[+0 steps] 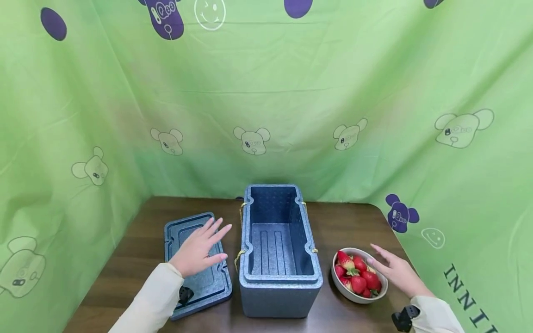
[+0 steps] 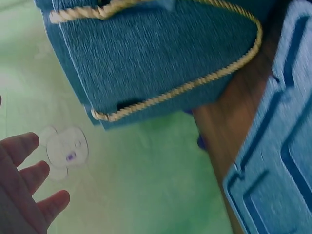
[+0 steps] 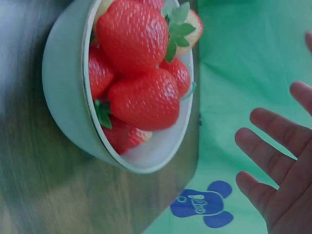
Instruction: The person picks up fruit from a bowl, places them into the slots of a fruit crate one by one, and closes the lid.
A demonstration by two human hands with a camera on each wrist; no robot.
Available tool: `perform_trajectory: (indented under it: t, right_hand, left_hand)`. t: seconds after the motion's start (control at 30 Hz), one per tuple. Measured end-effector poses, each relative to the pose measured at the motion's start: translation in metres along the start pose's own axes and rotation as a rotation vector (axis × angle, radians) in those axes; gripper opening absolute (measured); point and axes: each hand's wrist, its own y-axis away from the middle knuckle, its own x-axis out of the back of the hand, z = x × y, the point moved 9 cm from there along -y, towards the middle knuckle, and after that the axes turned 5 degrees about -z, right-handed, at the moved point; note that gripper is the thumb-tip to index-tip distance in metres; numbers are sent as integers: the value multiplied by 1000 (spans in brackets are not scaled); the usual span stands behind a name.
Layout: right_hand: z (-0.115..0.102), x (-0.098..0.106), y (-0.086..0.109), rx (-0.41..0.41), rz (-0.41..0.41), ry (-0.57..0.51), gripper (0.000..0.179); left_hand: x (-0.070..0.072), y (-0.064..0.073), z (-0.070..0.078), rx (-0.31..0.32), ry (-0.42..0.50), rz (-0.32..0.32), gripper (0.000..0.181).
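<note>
In the head view a blue foam cooler box [image 1: 281, 296] stands uncovered mid-table, with nothing inside. Its lid [image 1: 206, 284] lies on the table to the left, grooved face up. Over that lid hovers my left hand [image 1: 201, 249], fingers spread, holding nothing. To the right of the box is a pale bowl [image 1: 358, 299] heaped with red strawberries [image 1: 359, 283], some with green leaves. My right hand [image 1: 397, 273] is beside the bowl's right side with fingers extended and nothing in them; in the right wrist view the fingers [image 3: 273, 161] are apart from the strawberries [image 3: 144, 100].
Yellow rope handles [image 2: 180, 90] hang on the box's sides. The brown wooden table [image 1: 137, 259] is bounded at the back and sides by a green printed curtain [image 1: 291, 106]. The lid's edge lies close to the box's left side.
</note>
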Motion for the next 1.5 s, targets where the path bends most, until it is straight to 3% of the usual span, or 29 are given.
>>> perform_trajectory:
  t: [0.13, 0.33, 0.7, 0.93, 1.3, 1.5]
  right_hand:
    - [3, -8, 1, -35, -12, -48, 53]
    - [3, -22, -1, -53, -60, -121, 45]
    - [1, -43, -1, -5, -117, -100, 42]
    - [-2, -52, -3, 22, -110, -54, 40]
    - [-11, -60, -4, 65, -106, 36, 45]
    - [-17, -61, -1, 144, -32, 129, 36]
  left_hand:
    - [-6, -7, 14, -35, 34, -20, 66]
    - [-14, -14, 24, -38, 86, -48, 67]
    - [-22, -22, 31, -12, 158, -62, 67]
    - [-29, -26, 39, -23, 124, -92, 66]
    - [-41, -32, 26, 28, 104, -111, 62]
    - [-44, -33, 24, 42, 112, -119, 64]
